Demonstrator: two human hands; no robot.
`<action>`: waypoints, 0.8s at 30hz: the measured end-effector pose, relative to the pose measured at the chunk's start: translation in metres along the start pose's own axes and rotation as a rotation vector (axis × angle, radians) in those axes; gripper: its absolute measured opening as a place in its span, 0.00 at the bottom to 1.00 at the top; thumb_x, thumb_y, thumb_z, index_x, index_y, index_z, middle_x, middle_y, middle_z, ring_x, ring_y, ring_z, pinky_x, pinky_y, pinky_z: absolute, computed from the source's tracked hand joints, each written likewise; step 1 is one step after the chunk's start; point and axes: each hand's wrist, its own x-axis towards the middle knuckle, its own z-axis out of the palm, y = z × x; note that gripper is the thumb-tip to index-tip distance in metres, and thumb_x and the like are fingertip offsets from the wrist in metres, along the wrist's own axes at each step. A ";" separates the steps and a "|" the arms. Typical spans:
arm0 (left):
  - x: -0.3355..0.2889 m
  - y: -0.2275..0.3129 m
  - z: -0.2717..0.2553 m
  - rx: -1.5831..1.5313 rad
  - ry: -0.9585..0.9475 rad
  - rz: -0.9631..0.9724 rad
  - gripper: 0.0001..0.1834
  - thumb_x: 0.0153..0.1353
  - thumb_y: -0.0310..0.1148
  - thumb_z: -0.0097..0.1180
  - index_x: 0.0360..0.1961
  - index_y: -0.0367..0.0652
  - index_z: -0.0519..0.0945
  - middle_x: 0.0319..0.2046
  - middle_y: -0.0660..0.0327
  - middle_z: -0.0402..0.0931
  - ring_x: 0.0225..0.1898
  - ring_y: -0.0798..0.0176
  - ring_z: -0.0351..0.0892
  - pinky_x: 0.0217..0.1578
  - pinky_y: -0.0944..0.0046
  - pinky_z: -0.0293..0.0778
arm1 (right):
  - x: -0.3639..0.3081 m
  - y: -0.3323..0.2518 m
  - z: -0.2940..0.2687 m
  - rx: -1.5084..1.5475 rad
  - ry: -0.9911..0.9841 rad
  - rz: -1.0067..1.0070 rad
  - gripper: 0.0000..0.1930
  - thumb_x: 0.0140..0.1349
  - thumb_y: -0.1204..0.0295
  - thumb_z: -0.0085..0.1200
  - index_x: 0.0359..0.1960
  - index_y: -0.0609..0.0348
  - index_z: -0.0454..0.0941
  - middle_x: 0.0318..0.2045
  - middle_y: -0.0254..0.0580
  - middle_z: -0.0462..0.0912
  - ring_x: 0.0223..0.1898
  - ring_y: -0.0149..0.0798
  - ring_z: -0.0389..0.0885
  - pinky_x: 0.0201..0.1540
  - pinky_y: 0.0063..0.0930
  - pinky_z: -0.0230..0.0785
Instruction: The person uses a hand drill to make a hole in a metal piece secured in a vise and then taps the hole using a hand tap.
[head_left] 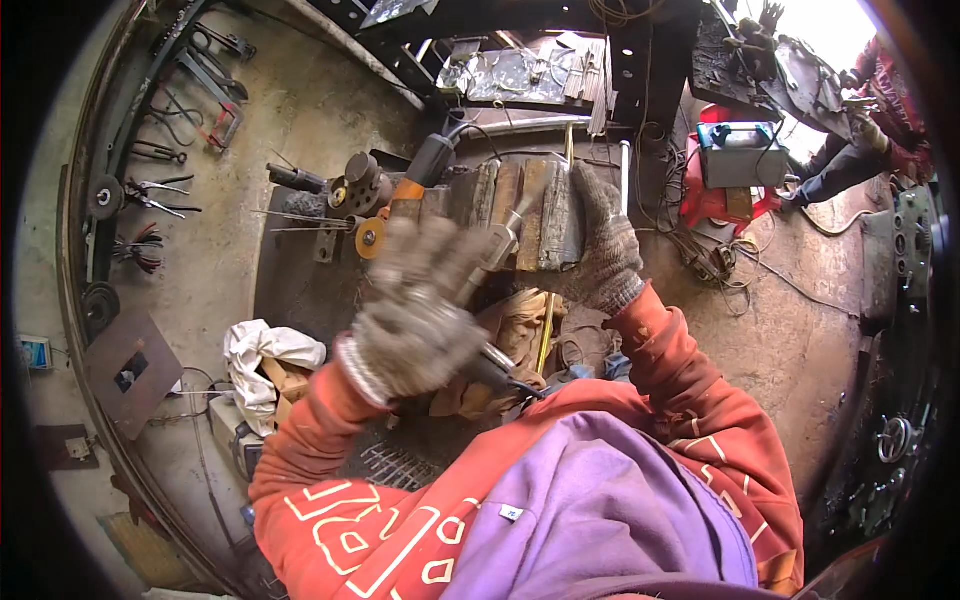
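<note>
My left hand [415,320], in a knitted work glove, is smeared by motion; whether it holds anything is unclear. Close by its thumb side is a slim metal tool [503,240] with a pale, blurred flat tip over the blocks. My right hand [606,245], gloved too, lies along the right side of a dark, rough-sided block [562,225], its fingers pressed together against it. Several worn wood-like blocks, among them a brown one [507,192], stand in a row left of it. An angle grinder [425,165] with an orange collar lies behind my left hand.
Grinding discs [370,238] and metal rods lie left of the blocks. Pliers [160,195] and a hacksaw [225,125] are at the far left. A white cloth bag [265,365] lies near my left elbow. Cables [705,255] trail by a red-and-grey machine [740,160]; another person [880,130] is beyond.
</note>
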 end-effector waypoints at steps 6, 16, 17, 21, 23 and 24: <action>0.044 -0.064 -0.024 0.288 0.044 0.071 0.13 0.67 0.43 0.67 0.43 0.45 0.87 0.50 0.50 0.85 0.51 0.43 0.82 0.56 0.41 0.74 | -0.008 0.018 0.017 0.101 -0.011 0.064 0.74 0.31 0.40 0.87 0.79 0.63 0.57 0.62 0.66 0.73 0.62 0.66 0.77 0.64 0.56 0.74; 0.131 -0.086 0.022 0.023 0.291 -0.096 0.18 0.66 0.44 0.66 0.42 0.39 0.89 0.58 0.41 0.84 0.61 0.41 0.83 0.62 0.47 0.76 | 0.003 -0.004 0.007 0.044 0.024 -0.014 0.71 0.33 0.44 0.87 0.77 0.66 0.59 0.62 0.65 0.74 0.63 0.67 0.76 0.67 0.57 0.71; 0.118 -0.089 0.012 0.020 0.215 -0.077 0.16 0.67 0.41 0.65 0.39 0.37 0.89 0.57 0.41 0.84 0.61 0.40 0.82 0.63 0.46 0.75 | 0.003 -0.003 0.006 0.046 0.031 -0.011 0.71 0.33 0.44 0.87 0.77 0.66 0.59 0.62 0.65 0.74 0.63 0.67 0.76 0.67 0.57 0.71; 0.042 -0.066 0.021 0.085 0.456 -0.103 0.15 0.71 0.35 0.60 0.28 0.39 0.86 0.30 0.53 0.86 0.35 0.47 0.86 0.40 0.47 0.78 | 0.003 0.002 -0.003 0.019 -0.022 0.103 0.70 0.33 0.45 0.87 0.77 0.65 0.60 0.61 0.66 0.75 0.61 0.66 0.77 0.64 0.56 0.73; 0.003 -0.032 0.028 -0.060 0.427 -0.074 0.12 0.68 0.30 0.62 0.25 0.44 0.83 0.25 0.55 0.82 0.27 0.49 0.82 0.34 0.47 0.74 | 0.008 -0.009 -0.008 0.014 -0.058 0.154 0.68 0.35 0.46 0.86 0.77 0.65 0.60 0.60 0.65 0.76 0.60 0.66 0.78 0.63 0.55 0.75; -0.013 -0.014 0.023 0.028 0.248 -0.001 0.04 0.60 0.28 0.65 0.28 0.50 0.85 0.25 0.63 0.80 0.25 0.56 0.76 0.35 0.51 0.72 | 0.010 -0.011 -0.008 0.020 -0.056 0.148 0.68 0.35 0.46 0.86 0.77 0.65 0.60 0.60 0.65 0.76 0.60 0.66 0.78 0.63 0.55 0.75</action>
